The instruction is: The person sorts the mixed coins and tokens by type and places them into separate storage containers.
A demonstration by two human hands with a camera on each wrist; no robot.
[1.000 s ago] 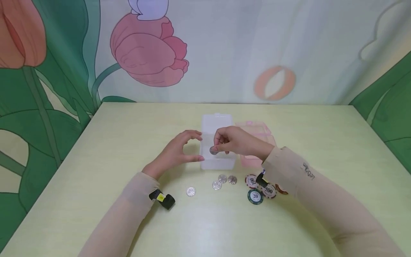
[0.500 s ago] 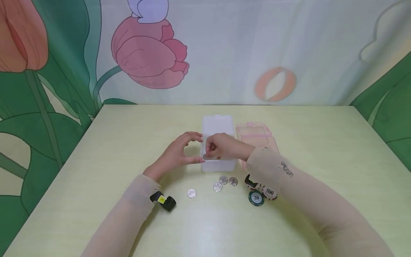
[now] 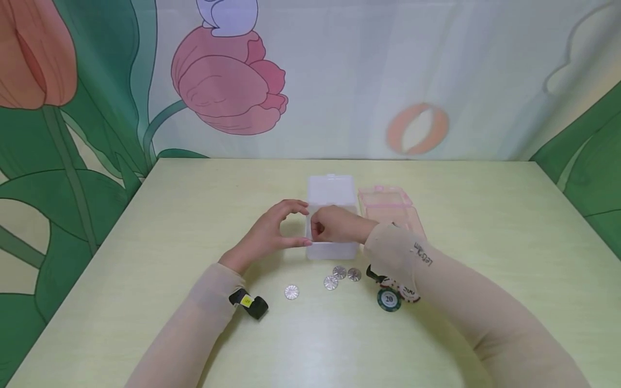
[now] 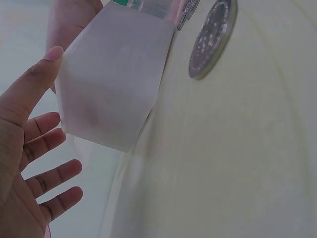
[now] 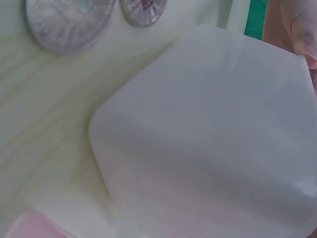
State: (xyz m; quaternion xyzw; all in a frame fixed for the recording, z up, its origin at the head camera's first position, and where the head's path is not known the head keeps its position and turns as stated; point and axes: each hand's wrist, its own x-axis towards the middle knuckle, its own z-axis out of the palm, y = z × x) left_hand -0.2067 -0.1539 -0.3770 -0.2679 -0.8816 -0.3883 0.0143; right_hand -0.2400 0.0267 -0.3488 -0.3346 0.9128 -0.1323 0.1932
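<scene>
A white translucent box (image 3: 332, 251) stands on the table, its lid (image 3: 332, 189) opened to the back. Against its left side my left hand (image 3: 269, 229) rests, thumb at the front corner and fingers spread; the left wrist view shows the thumb tip (image 4: 54, 53) on the rim. My right hand (image 3: 337, 223) reaches down inside the box with bent fingers. Its fingertips are hidden, so whether they hold a coin does not show. In front of the box lie several silver coins, among them a lone coin (image 3: 291, 292) and a small group (image 3: 331, 282).
An open pink box (image 3: 385, 197) stands right of the white one, partly behind my right sleeve. Poker chips, including a green 20 chip (image 3: 388, 299), lie under and beside the right wrist. A printed curtain (image 3: 339, 81) hangs behind the table (image 3: 194, 215).
My right hand has moved left and down into the white box. The silver coin pinched in it earlier is now out of sight. My left hand keeps its place beside the box.
</scene>
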